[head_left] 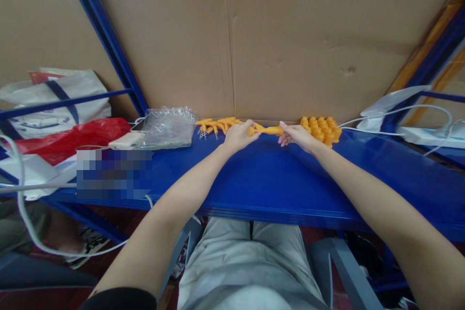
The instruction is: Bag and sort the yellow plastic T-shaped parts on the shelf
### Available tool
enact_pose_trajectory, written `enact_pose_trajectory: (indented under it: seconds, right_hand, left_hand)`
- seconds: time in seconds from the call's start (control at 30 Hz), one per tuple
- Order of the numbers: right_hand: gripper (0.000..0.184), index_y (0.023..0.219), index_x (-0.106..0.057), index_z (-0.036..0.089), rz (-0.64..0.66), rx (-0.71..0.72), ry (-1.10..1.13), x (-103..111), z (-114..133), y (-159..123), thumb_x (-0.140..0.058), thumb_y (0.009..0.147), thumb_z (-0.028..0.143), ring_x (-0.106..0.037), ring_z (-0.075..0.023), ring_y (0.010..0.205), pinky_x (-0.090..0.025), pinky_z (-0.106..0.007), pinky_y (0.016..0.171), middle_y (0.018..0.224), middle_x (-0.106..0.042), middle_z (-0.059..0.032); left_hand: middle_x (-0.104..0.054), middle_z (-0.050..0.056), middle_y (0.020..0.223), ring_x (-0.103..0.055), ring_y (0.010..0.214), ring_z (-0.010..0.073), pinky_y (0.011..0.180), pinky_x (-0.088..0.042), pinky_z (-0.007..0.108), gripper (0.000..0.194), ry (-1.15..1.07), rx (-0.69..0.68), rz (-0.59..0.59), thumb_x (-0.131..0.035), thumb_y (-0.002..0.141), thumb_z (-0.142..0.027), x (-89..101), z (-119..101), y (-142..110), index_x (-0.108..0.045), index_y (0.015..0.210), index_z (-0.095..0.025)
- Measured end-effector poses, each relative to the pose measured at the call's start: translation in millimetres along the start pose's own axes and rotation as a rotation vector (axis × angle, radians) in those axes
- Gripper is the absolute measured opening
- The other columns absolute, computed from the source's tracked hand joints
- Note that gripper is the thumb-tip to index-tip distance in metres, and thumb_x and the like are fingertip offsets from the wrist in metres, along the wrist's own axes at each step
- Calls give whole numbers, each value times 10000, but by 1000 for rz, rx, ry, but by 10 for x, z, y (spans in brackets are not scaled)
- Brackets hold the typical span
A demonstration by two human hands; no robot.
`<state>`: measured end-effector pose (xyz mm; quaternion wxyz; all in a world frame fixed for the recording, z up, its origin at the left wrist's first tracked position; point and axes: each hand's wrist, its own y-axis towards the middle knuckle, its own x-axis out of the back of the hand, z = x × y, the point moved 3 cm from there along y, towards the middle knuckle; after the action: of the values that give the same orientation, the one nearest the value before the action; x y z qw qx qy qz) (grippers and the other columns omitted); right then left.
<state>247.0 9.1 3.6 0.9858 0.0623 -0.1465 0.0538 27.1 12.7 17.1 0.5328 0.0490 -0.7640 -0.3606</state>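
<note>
A long orange plastic piece (271, 130) with a flared round end stretches between my two hands, just above the blue tabletop. My left hand (240, 136) is closed around its flared left end. The thumb and finger of my right hand (295, 136) pinch it at the other end, while the remaining fingers hang loosely. Left of my left hand lies a pile of slim orange pieces (220, 125) with small metal rings and chains attached. Beside my right hand stands a block of orange knobbed or cup-shaped pieces (320, 130), set close together in rows.
A brown cardboard sheet (254, 48) backs the blue table (254, 189). Transparent plastic bags (169, 128), a red plastic bag (83, 138) and a white cable (27, 223) lie to the left. Blue frame posts (105, 29) rise on both sides. Another person's leg (61, 227) shows at lower left.
</note>
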Motion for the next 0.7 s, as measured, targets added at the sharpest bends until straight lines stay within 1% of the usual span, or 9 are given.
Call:
enact_pose_trajectory:
  seconds: [0.2, 0.3, 0.47, 0.7]
  right_hand:
    - [606, 652, -608, 177, -42, -25, -60, -15, 13, -13, -526, 916, 716, -626, -151, 513, -537, -277, 574, 576, -656, -91]
    - [645, 640, -620, 174, -66, -39, -68, -29, 28, -23, -512, 895, 756, -599, -134, 466, -502, -250, 507, 527, -627, -67]
    - [627, 588, -596, 170, -112, -65, -47, -65, 88, -66, -501, 947, 675, -536, -97, 393, -392, -195, 398, 429, -529, -18]
    - [616, 563, -555, 168, -128, -142, -30, -98, 167, -133, -480, 983, 613, -493, -79, 345, -339, -167, 360, 382, -459, 6]
  left_hand:
    - [-769, 73, 909, -721, 905, 261, 758, -513, 310, 297, 0, -5, -4, -677, 878, -476, -6, -3, 1, -675, 1042, -228]
    - [-770, 74, 921, -719, 916, 263, 764, -512, 310, 293, -12, -7, -2, -683, 874, -469, 0, -4, 1, -673, 1038, -226]
    - [-768, 73, 929, -721, 916, 263, 761, -505, 307, 295, -33, 3, 6, -691, 869, -469, 15, -13, -8, -674, 1034, -225]
    - [-771, 72, 908, -724, 889, 262, 737, -499, 299, 305, -7, -2, -2, -687, 874, -470, 18, -25, -18, -680, 1055, -223]
